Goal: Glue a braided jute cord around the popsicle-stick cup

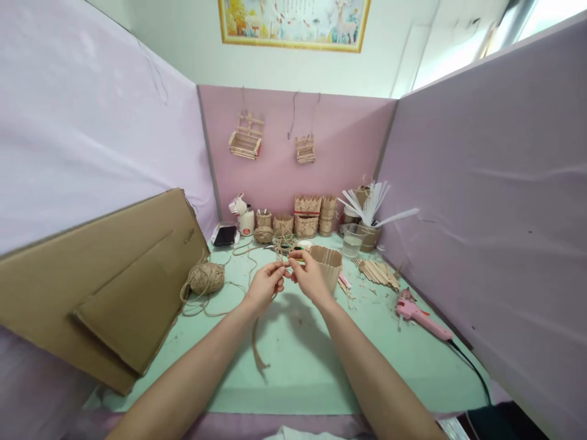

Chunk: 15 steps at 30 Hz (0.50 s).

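Nearest, the frayed end of a strand of jute twine [255, 345] is seen below the left hand [266, 284], over the green-covered table [293, 379]. Higher up, the strand is pinched between the thumb and fingertips of the left hand and of the right hand [309, 278], which are brought close together; how it is looped there cannot be told. At the right, a pink glue gun [426, 321] is laid down. At the left, a ball of jute twine [207, 278] is set beside leaning cardboard [132, 293]. Just beyond the right hand, a stick-sided cup [331, 263] is partly hidden by it, with flat wooden sticks [378, 273] heaped farther right. Along the back, a white animal figurine [238, 206] and stick-covered containers [306, 226] are lined up. On the pink panel [275, 177], two miniature stick baskets are hung, and above it a gold-framed picture [293, 24] is mounted.
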### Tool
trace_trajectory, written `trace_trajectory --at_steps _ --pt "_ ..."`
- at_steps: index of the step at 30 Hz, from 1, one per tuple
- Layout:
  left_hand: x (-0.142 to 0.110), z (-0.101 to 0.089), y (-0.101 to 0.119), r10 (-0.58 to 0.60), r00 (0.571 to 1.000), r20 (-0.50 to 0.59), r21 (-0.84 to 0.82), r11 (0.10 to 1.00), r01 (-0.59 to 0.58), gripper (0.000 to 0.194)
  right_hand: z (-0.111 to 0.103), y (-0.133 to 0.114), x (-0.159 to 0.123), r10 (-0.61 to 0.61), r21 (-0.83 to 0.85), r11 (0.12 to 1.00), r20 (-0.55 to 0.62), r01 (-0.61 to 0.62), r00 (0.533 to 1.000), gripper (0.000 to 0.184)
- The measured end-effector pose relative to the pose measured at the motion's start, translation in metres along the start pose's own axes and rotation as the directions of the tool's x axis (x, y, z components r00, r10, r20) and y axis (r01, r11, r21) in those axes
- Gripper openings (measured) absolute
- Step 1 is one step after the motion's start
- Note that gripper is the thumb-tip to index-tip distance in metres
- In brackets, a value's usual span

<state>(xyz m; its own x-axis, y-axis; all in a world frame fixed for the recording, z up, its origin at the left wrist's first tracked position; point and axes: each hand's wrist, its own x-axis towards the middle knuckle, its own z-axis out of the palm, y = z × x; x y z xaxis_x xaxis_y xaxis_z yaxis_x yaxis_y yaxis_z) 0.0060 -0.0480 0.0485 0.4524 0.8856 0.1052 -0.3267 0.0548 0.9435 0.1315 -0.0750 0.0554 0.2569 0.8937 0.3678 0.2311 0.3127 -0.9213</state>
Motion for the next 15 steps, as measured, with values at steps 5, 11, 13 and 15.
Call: trace_trajectory --at_steps 5,11,13,15 --pt "0.003 -0.013 -0.012 0.015 0.999 -0.032 0.139 0.99 -0.01 0.038 0.015 0.026 -0.009 -0.028 -0.015 0.999 0.105 0.03 0.994 0.023" --pt "0.003 -0.018 -0.012 -0.067 0.998 -0.002 0.296 0.953 0.065 0.038 0.005 0.032 -0.016 -0.041 -0.114 0.992 0.174 0.062 0.984 0.02" --pt "0.002 -0.019 -0.012 -0.091 0.996 0.018 0.309 0.948 0.081 0.038 0.004 0.028 -0.017 -0.031 -0.123 0.991 0.185 0.054 0.982 0.022" --pt "0.0 -0.02 -0.01 -0.09 0.996 0.027 0.316 0.946 0.077 0.038 0.003 0.024 -0.019 -0.027 -0.113 0.992 0.197 0.05 0.98 0.023"
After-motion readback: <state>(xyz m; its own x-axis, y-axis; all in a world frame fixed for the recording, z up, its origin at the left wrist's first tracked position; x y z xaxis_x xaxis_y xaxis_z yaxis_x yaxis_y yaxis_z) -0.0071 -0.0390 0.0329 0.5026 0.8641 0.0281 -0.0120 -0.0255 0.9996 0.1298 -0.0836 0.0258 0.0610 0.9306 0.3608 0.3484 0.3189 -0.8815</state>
